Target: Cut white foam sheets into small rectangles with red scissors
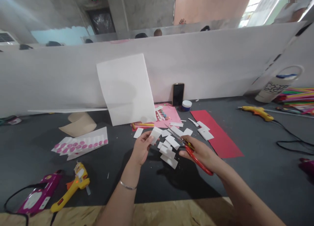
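Left hand [141, 148]: Positioned at the centre of the view. The fingers [148, 138] are clamped on a small white foam block [155, 135]. A metal bangle [128, 185] is worn on the wrist.

Right hand [198, 152]: Positioned just right of the left hand. The fingers [188, 151] are closed around the handles of red-handled scissors [197, 159]. The blades [175, 137] are directed toward the left hand and are not in contact with the block; whether they stand open cannot be told.

Cut pieces: White foam offcuts [167, 152] are scattered on the worktop [245, 173] directly below and between the hands, with several lying on the red foam sheet [216, 131] edge.

Sheets: A large white foam sheet [126, 88] is propped, tilted, against a white partition [49, 79]. A pink foam sheet [166, 116] lies at its lower right corner.

Upright items: A smartphone [178, 94] stands against the partition, beside a blue-lidded round container [186, 105].

Left side: A sheet of pink dots [80, 143] lies near a tan paper roll [78, 124]. A yellow hot glue gun [73, 186] lies beside a magenta device [39, 193].

Right side: A second yellow hot glue gun [257, 113] lies near a bundle of coloured sticks [294, 98].
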Available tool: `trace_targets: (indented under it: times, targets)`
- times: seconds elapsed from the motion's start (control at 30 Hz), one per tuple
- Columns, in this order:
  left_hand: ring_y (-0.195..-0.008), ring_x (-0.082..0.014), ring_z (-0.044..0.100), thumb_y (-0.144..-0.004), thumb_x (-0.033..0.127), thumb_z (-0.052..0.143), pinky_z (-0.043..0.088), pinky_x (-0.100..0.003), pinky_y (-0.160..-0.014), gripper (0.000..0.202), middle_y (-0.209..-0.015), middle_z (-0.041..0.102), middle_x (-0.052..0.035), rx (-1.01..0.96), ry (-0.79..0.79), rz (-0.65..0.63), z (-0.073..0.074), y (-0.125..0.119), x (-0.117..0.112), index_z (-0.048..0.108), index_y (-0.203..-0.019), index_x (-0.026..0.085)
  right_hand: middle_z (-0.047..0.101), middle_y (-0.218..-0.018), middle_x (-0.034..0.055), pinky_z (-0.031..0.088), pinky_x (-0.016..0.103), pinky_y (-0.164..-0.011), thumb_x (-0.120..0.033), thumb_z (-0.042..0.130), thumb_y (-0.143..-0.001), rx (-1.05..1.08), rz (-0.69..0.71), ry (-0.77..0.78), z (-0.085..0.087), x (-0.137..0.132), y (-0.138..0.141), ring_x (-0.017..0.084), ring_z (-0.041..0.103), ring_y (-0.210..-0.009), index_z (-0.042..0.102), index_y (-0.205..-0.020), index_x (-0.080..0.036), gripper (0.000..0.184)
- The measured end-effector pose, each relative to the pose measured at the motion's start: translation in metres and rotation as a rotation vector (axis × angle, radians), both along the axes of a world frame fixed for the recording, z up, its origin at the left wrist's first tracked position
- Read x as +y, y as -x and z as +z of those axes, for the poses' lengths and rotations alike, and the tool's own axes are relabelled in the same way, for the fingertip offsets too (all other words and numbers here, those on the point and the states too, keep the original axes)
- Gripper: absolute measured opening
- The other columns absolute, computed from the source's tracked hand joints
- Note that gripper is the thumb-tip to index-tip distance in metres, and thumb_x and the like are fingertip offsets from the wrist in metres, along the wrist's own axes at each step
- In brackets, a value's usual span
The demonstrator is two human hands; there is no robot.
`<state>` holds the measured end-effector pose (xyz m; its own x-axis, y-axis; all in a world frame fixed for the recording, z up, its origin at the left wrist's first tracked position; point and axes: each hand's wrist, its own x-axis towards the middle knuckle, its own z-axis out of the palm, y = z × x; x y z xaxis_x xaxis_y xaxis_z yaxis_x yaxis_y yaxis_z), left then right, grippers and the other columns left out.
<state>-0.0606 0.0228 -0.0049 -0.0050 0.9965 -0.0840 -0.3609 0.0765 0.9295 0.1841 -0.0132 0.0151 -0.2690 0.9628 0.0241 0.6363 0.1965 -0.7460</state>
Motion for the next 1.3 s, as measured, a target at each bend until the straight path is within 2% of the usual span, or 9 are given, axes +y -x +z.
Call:
trace_targets:
  times: [0.17, 0.27, 0.77, 1.1, 1.2, 1.3]
  targets:
    - [-0.072, -0.0171, 0.067, -0.058, 0.035, 0.085, 0.049, -0.026, -0.066, 0.039, -0.079, 0.073, -0.0060, -0.001, -0.004, 0.002, 0.000, 0.000, 0.000, 0.073, -0.089, 0.015, 0.067, -0.105, 0.0102, 0.049, 0.032, -0.077, -0.047, 0.067, -0.079, -0.064, -0.012, -0.040, -0.011, 0.006, 0.019, 0.023, 0.065, -0.085, 0.060, -0.121, -0.018, 0.051]
    - [-0.070, -0.0163, 0.067, -0.055, 0.036, 0.087, 0.050, -0.026, -0.066, 0.040, -0.077, 0.073, -0.0050, -0.002, 0.008, -0.001, 0.000, -0.001, 0.000, 0.073, -0.087, 0.015, 0.069, -0.107, 0.0106, 0.049, 0.031, -0.076, -0.042, 0.066, -0.080, -0.074, -0.017, -0.050, -0.014, 0.005, 0.020, 0.023, 0.066, -0.087, 0.062, -0.121, -0.018, 0.048]
    - [-0.066, -0.0123, 0.060, -0.057, 0.034, 0.088, 0.046, -0.024, -0.067, 0.038, -0.076, 0.073, -0.0037, 0.015, 0.003, -0.050, -0.006, -0.002, 0.000, 0.076, -0.087, 0.015, 0.074, -0.092, 0.0066, 0.045, 0.027, -0.067, -0.037, 0.058, -0.083, -0.186, -0.053, -0.057, -0.006, -0.003, 0.020, 0.022, 0.067, -0.077, 0.066, -0.118, -0.021, 0.039]
    - [-0.062, -0.0121, 0.059, -0.054, 0.035, 0.089, 0.046, -0.025, -0.065, 0.040, -0.072, 0.072, -0.0033, 0.010, 0.038, -0.055, 0.000, -0.003, -0.002, 0.076, -0.086, 0.014, 0.072, -0.082, 0.0054, 0.044, 0.027, -0.063, -0.050, 0.054, -0.086, -0.216, -0.041, -0.031, -0.008, -0.004, 0.019, 0.022, 0.066, -0.072, 0.066, -0.115, -0.021, 0.042]
    - [-0.063, -0.0118, 0.060, -0.054, 0.035, 0.089, 0.045, -0.024, -0.064, 0.040, -0.072, 0.073, -0.0035, 0.016, 0.039, -0.065, -0.001, -0.002, -0.001, 0.076, -0.086, 0.014, 0.071, -0.081, 0.0046, 0.043, 0.027, -0.063, -0.043, 0.054, -0.086, -0.225, -0.026, -0.026, -0.011, -0.004, 0.019, 0.022, 0.065, -0.071, 0.063, -0.115, -0.021, 0.038]
    - [-0.067, -0.0128, 0.062, -0.054, 0.034, 0.089, 0.047, -0.024, -0.068, 0.039, -0.076, 0.074, -0.0043, 0.011, 0.038, -0.094, -0.003, -0.003, -0.001, 0.077, -0.086, 0.014, 0.070, -0.089, 0.0054, 0.044, 0.026, -0.065, -0.031, 0.052, -0.087, -0.237, -0.027, -0.058, -0.018, -0.003, 0.020, 0.021, 0.065, -0.073, 0.060, -0.116, -0.020, 0.032]
